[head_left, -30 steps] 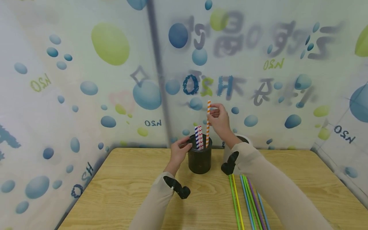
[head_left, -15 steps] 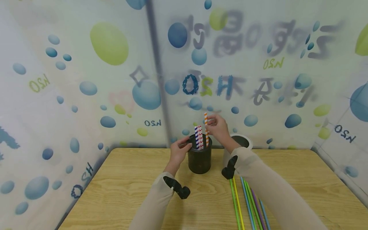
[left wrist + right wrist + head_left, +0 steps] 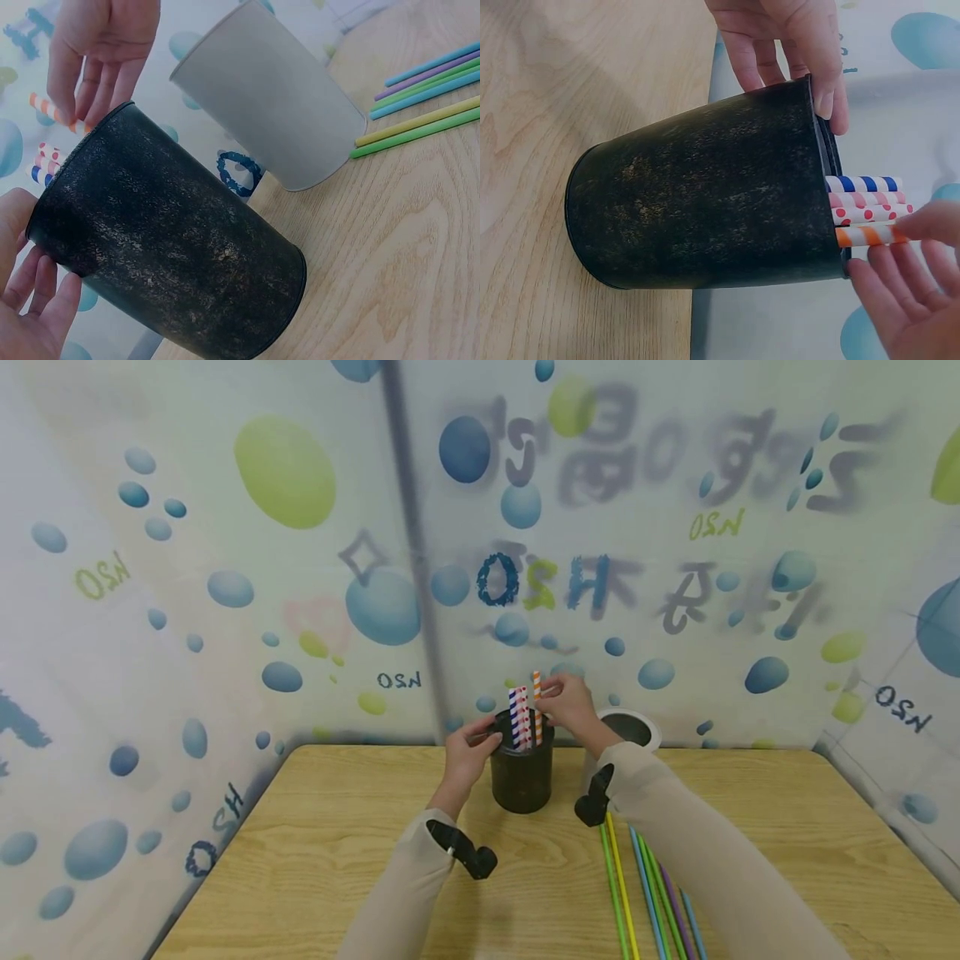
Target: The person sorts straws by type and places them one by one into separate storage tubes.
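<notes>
With the left hand (image 3: 471, 752) gripping the black cup (image 3: 521, 772) and the right hand (image 3: 567, 703) pinching the orange striped straw (image 3: 537, 703), a sideways nudge could tip the cup.

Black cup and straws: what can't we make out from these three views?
- Inside of the black cup: its wall hides the lower straws in all views.
- Orange striped straw: the right hand covers its tip in the right wrist view.
- Plain straws on the table: cut off by the bottom edge and the sleeve in the head view.
- Grey cup: contents unseen; its mouth is cut off in the left wrist view.
</notes>
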The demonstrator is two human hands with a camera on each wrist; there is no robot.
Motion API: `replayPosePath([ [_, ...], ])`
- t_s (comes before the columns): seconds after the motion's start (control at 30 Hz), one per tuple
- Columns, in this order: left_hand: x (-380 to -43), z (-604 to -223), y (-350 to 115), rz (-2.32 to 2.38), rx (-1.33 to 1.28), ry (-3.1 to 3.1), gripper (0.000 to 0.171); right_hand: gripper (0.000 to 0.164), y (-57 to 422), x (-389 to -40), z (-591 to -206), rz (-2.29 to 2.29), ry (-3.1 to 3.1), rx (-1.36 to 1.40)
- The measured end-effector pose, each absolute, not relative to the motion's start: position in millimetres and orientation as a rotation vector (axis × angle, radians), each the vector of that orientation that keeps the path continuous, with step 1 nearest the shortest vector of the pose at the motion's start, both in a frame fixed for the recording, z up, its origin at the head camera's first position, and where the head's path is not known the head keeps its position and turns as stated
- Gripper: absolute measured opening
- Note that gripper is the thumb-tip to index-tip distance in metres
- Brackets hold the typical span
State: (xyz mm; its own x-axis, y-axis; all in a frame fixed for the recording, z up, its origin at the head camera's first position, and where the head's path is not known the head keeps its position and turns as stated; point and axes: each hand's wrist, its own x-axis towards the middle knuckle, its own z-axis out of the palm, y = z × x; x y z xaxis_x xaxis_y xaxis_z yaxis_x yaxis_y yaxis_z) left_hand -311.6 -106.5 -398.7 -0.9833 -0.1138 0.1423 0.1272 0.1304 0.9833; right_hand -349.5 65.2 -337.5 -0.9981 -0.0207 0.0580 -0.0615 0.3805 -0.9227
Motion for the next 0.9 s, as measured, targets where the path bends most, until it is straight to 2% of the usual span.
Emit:
replayPosePath([
  [0.37, -314.8, -402.0, -107.0, -1.956, -0.004, -2.208, 0.034, 0.035, 59.6, -354.4, -330.9, 1.744, -2.753, -0.052],
  [0.9, -309.5, -388.8, -108.4, -2.027, 0.008, -2.23, 0.036, 0.026, 55.4, -358.2, -336.6, 1.658, -2.819, -0.095],
])
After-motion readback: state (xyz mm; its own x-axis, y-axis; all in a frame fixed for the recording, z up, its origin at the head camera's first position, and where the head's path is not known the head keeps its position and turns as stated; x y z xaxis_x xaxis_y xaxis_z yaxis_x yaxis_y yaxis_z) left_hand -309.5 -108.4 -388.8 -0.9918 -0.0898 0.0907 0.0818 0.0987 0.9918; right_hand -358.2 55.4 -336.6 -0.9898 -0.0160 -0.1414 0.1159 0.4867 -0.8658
